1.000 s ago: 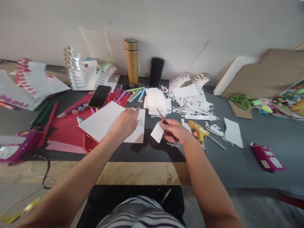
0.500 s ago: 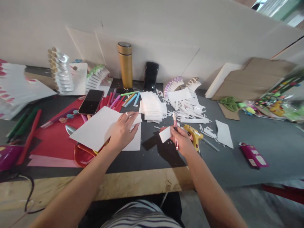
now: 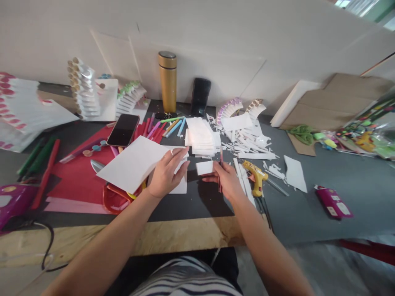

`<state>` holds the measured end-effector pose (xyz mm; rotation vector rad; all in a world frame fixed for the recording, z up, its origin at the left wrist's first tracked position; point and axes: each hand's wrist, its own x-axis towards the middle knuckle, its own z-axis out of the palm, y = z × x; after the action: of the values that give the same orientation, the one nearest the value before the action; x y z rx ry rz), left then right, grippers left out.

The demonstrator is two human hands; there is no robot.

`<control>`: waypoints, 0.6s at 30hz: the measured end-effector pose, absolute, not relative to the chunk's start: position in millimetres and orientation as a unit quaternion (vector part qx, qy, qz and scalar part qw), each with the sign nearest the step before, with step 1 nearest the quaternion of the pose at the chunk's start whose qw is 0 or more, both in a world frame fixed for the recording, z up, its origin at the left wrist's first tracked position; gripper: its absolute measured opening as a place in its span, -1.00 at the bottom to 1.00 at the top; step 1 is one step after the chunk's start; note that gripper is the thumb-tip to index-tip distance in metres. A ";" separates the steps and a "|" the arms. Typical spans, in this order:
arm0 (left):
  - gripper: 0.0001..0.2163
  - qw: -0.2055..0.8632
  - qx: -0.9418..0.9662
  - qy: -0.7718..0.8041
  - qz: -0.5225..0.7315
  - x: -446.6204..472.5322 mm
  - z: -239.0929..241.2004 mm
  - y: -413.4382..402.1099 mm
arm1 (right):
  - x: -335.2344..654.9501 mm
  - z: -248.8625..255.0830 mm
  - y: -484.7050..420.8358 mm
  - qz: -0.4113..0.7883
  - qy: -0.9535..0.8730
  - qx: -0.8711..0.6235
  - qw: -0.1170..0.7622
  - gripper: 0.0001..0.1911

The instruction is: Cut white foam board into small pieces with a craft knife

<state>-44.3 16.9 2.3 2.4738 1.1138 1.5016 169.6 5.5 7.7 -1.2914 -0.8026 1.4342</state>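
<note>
My left hand [image 3: 165, 174] lies over white sheets of paper [image 3: 131, 162], its fingers stretched out and touching the paper edges by a smaller white piece. In my right hand [image 3: 230, 181] are a small white card [image 3: 204, 167] and a slim pink-red pen-like tool [image 3: 220, 183], held upright across the fingers; its exact kind is unclear. A stack of white paper pieces [image 3: 202, 137] sits just beyond both hands. Close to the right hand lie white paper strips [image 3: 245, 181] and a yellow glue gun [image 3: 255, 176]. Red-handled scissors [image 3: 106, 201] are partly hidden under the sheets.
A gold flask [image 3: 168, 82] and a black phone-like object [image 3: 200, 96] stand by the wall. Another phone [image 3: 123, 130] rests among colored sticks on red sheets [image 3: 74, 185]. White scraps [image 3: 248, 142] are scattered behind the glue gun. A magenta box [image 3: 333, 201] is far right.
My right hand has moved left with the card and the pen-like tool, bringing the card nearer my left hand. The strips beside the glue gun now show. The view has shifted slightly.
</note>
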 end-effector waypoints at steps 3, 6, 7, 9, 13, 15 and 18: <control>-0.52 0.039 0.824 0.356 0.439 -41.4 3.8 15.1 | 167.3 4.5 -0.3 0.529 -0.420 -0.569 0.469 -0.71; -0.55 0.052 0.841 0.343 0.416 -39.4 5.1 14.2 | 170.4 9.2 -3.0 0.381 -0.551 -0.608 0.425 -0.74; -0.56 0.058 0.844 0.338 0.413 -39.0 5.7 14.0 | 171.5 12.4 -3.2 0.327 -0.587 -0.614 0.415 -0.75; -0.59 0.073 0.851 0.323 0.406 -38.2 7.3 13.4 | 171.1 19.7 -3.2 0.254 -0.631 -0.611 0.406 -0.76; -0.54 0.105 0.883 0.279 0.363 -33.1 9.7 10.1 | 156.0 32.1 -5.1 0.268 -0.649 -0.587 0.403 -0.67; -0.61 0.112 0.888 0.284 0.344 -29.0 8.8 8.1 | 144.8 37.0 -7.5 0.298 -0.648 -0.568 0.412 -0.62; -0.80 0.108 0.873 0.310 0.361 -24.5 3.9 7.1 | 131.4 43.3 -11.5 0.354 -0.647 -0.526 0.424 -0.61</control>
<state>-24.5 7.1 3.9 2.5686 0.9108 1.0636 131.4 -11.5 43.3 -1.3147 -1.6193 0.8844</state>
